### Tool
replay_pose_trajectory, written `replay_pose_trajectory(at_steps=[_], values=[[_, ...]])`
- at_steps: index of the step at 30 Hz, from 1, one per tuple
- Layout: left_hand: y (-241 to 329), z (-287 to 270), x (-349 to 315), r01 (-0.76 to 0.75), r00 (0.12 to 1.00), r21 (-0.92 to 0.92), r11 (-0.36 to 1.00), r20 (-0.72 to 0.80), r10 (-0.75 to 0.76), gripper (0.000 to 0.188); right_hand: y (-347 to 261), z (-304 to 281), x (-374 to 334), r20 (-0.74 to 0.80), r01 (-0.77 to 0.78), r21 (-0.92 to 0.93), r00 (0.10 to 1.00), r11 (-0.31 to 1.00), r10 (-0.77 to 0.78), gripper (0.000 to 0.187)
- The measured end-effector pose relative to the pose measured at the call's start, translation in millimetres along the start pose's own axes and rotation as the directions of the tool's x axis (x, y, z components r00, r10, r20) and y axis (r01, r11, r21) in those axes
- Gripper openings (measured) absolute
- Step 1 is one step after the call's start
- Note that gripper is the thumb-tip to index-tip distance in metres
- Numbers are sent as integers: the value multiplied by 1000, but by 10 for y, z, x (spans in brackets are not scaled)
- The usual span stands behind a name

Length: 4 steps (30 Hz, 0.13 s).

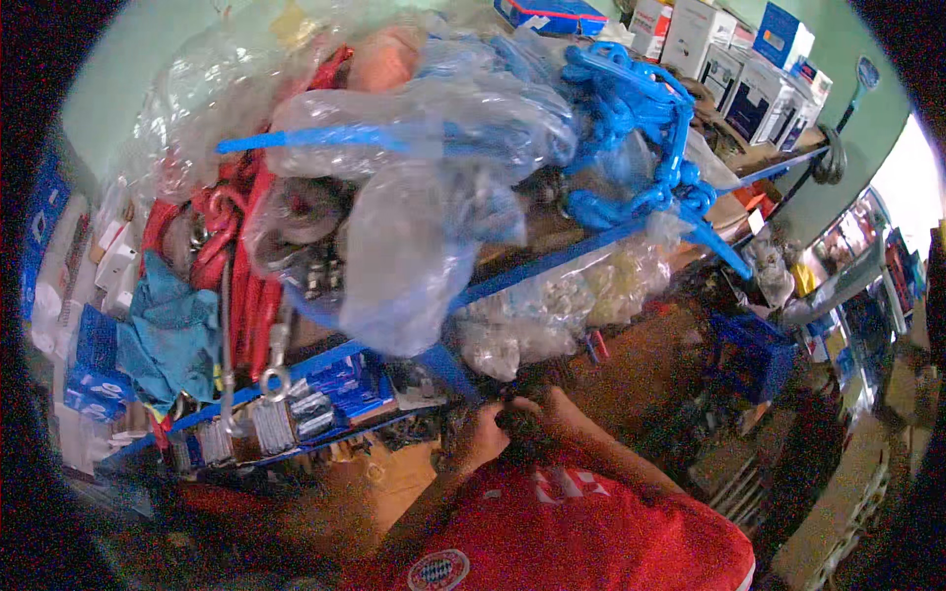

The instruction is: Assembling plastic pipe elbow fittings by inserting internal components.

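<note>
Low in the middle of the head view, close to my red shirt, my left hand (480, 433) and my right hand (552, 411) come together. The fingers of both are curled in around a small dark thing (514, 418), too dim and grainy to name. Just above them hang clear plastic bags (522, 340) of small parts, under the blue shelf edge (552, 258). My hands are nearest to these bags, and I cannot tell whether they touch.
Crumpled clear plastic (409, 256) covers much of the shelf. Red metal tools (258, 305) and a teal cloth (169, 330) hang at left. Blue chain (631, 118) lies at right, with boxes (764, 94) behind. A blue crate (751, 355) stands lower right.
</note>
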<state>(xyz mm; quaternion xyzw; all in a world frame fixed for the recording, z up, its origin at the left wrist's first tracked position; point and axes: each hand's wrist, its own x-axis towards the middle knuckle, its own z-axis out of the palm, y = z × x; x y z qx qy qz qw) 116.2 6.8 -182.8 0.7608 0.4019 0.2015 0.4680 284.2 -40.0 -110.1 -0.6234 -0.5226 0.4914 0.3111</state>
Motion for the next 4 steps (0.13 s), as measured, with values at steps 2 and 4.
replay_pose_trajectory(at_steps=[2,4], values=[[207,167,185,-90,994,36,995,-65,92,46,6,-242,23,-29,-220,13,975,975,220,32],[-50,506,378,-189,967,54,980,-164,196,47,844,-222,229,-192,45,567,978,822,79,27]])
